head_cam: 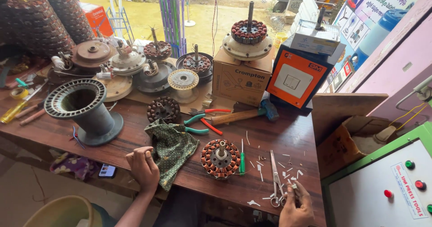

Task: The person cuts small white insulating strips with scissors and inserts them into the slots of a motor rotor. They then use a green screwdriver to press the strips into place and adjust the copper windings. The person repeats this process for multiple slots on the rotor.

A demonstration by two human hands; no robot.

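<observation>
The right hand (296, 206) is closed, pinching a small pale sleeve piece at the table's near edge, just beside the handles of the scissors (275, 178). The left hand (143, 166) rests curled in a loose fist on the table (135, 139), gripping nothing, touching the edge of the green patterned cloth (172, 148). The copper-wound stator (220, 158) sits upright between both hands, a green screwdriver (242, 159) just beside it

Hazards:
- The pinched piece is small and held over the table edge; a slip would likely drop it to the floor
- The scissors lie with blades pointing away, handles near the right hand; a careless sweep could push them off or nick the winding
- Loose white offcuts (288, 169) scattered near the scissors may be confused with the piece in hand

Surroundings: pliers (201, 121) and a hammer (245, 114) lie behind the stator; a large grey winding former (83, 110) crowds the left side
</observation>
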